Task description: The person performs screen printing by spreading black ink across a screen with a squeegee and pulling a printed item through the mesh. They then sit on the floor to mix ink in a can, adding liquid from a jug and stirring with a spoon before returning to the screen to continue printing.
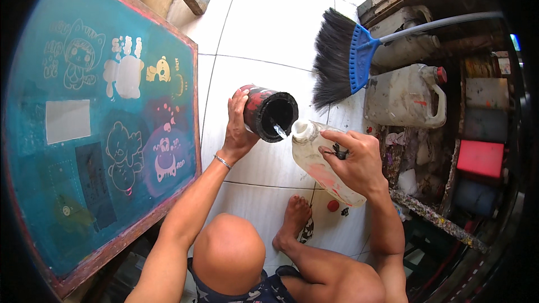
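My left hand [238, 126] is wrapped round a black and red paint-stained can [255, 101], tipped so that its open mouth faces the jug. My right hand [356, 160] grips a translucent, stained plastic jug [323, 175] near its handle. The jug is tilted, with its uncapped neck close to the can's rim. A thin stream of clear liquid runs between the jug's mouth and the can's dark inside. How full the can is cannot be seen.
At left leans a teal printing screen [120, 115] in a wooden frame. A blue broom [359, 50] with black bristles lies at right, beside a dirty jerrycan [396, 95] with a red cap. A shelf holds several containers. A red cap [333, 206] lies on the tiles near my foot.
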Tool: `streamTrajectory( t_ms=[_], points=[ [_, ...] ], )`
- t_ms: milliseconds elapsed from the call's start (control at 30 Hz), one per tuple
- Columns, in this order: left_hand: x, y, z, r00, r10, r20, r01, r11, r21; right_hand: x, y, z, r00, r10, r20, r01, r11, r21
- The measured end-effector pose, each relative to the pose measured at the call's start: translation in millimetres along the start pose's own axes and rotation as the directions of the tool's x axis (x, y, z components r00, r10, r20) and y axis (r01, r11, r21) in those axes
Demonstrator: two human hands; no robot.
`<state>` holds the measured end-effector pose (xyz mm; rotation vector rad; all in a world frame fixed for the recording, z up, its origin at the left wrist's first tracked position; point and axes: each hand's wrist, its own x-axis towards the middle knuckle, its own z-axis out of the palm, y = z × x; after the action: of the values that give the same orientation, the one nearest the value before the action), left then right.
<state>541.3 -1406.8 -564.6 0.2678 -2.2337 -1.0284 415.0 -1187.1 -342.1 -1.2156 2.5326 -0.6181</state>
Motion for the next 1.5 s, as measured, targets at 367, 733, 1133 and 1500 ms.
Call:
streamTrajectory(
  t_ms=[367, 733, 1133, 1500],
  points=[
    [-1.1, -11.3, 1.6, 0.998, 0.023, -0.064, -0.022, 1.000, 0.020, 10.3, -9.0, 10.0, 1.000, -0.013, 0.021, 0.014, 0.999, -0.051],
    [-12.9, -22.9, -0.5, 0.998, 0.005, -0.058, -0.004, 1.000, 0.021, 15.8, -12.5, 21.2, 0.999, -0.019, 0.032, 0.020, 0.998, -0.056],
    [-21.1, -27.4, -3.5, 0.997, -0.013, -0.077, 0.017, 0.998, 0.053, 22.8, -20.2, 32.0, 0.997, -0.013, 0.081, 0.022, 0.993, -0.114],
    [-25.7, -30.4, -3.2, 0.997, -0.007, -0.081, 0.011, 0.999, 0.047, 27.1, -24.4, 37.1, 0.994, -0.012, 0.105, 0.026, 0.992, -0.127]
  ],
)
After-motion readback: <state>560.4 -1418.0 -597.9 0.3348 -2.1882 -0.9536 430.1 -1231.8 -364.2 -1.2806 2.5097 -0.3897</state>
